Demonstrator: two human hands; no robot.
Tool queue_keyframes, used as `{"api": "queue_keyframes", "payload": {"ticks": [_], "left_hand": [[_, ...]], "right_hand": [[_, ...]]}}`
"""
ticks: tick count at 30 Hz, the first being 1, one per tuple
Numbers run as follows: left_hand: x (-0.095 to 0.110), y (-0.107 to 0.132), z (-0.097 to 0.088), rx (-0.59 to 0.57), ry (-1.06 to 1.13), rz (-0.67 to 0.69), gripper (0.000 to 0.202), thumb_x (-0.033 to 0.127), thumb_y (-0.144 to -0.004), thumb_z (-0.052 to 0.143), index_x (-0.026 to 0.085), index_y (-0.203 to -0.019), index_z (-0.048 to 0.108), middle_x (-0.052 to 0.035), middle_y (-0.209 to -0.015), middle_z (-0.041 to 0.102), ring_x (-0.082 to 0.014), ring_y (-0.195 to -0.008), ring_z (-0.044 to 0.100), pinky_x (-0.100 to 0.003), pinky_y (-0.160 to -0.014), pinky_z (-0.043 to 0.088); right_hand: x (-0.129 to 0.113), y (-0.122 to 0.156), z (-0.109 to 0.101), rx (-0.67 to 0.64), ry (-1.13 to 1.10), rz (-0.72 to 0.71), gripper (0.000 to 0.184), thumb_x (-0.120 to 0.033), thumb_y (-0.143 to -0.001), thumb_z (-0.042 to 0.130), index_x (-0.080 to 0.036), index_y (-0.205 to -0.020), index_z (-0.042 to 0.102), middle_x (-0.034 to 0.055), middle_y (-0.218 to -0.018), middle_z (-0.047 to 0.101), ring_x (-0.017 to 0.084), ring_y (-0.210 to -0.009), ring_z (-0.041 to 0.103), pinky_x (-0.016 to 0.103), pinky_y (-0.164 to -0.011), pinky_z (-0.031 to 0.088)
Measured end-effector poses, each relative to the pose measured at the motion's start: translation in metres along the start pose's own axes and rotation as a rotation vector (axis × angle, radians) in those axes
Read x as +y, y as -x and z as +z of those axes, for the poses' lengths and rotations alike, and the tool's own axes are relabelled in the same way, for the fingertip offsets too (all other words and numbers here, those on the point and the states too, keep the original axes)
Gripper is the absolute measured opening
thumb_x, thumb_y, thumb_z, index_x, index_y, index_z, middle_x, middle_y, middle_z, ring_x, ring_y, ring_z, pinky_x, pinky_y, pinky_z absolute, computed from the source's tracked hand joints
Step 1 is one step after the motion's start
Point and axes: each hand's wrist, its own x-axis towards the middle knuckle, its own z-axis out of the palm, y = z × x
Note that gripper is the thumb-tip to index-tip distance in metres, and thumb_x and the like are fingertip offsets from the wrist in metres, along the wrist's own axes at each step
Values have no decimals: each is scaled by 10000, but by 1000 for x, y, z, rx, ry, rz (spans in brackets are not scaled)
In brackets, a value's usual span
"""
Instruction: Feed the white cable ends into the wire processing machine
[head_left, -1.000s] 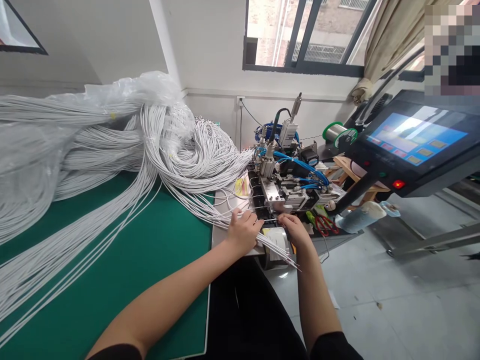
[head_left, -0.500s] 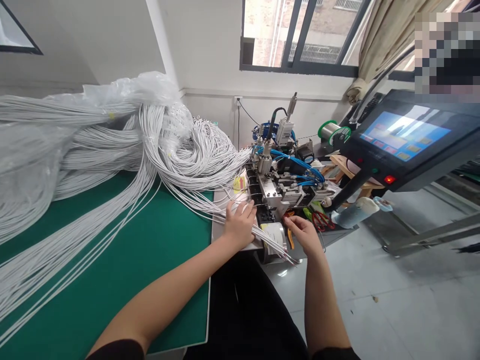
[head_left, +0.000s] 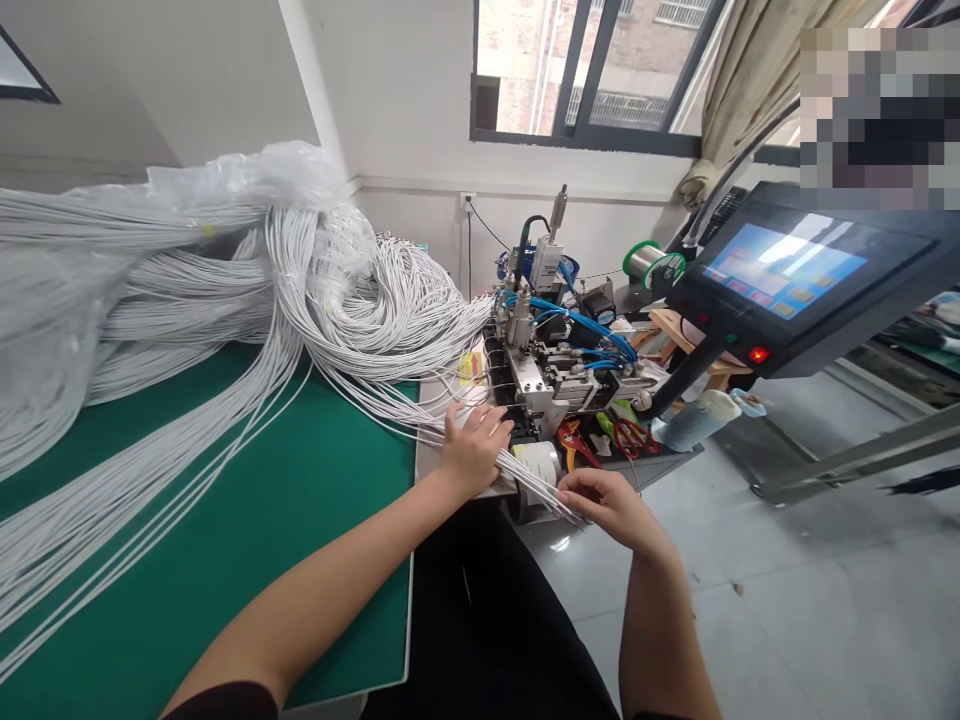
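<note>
My left hand lies flat on a fan of thin white wires at the edge of the green mat, pressing them down beside a small metal machine with blue air tubes. My right hand is lower and to the right, with its fingers pinched at the loose wire ends that stick out past a white tape roll.
A huge heap of white wires, partly in clear plastic, covers the mat's far left. Red-handled scissors and orange pliers lie by the machine. A touch screen on an arm stands at right, with a wire spool behind.
My right hand has drawn back from the machine's front, down and toward me, to the loose wire ends. My left hand stays on the wires.
</note>
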Motion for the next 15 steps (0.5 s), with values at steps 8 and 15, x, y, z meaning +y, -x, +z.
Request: {"api": "queue_keyframes", "payload": {"ticks": [8, 15], "left_hand": [[-7, -1, -5, -63, 140, 376, 277, 207, -917, 457, 233, -1146, 610, -5, -906, 688, -126, -763, 612, -317, -794, 374], [-3, -3, -6, 13, 76, 263, 283, 245, -984, 376, 189, -912, 645, -16, -746, 634, -145, -708, 567, -314, -696, 335]], "right_hand": [[10, -23, -4, 325, -72, -60, 365, -541, -839, 587, -189, -749, 627, 21, -668, 562, 165, -628, 480, 272, -571, 365], [15, -46, -1, 343, -210, -49, 376, -546, -838, 593, -183, -740, 572, -16, -651, 463, 128, -604, 398, 255, -562, 321]]}}
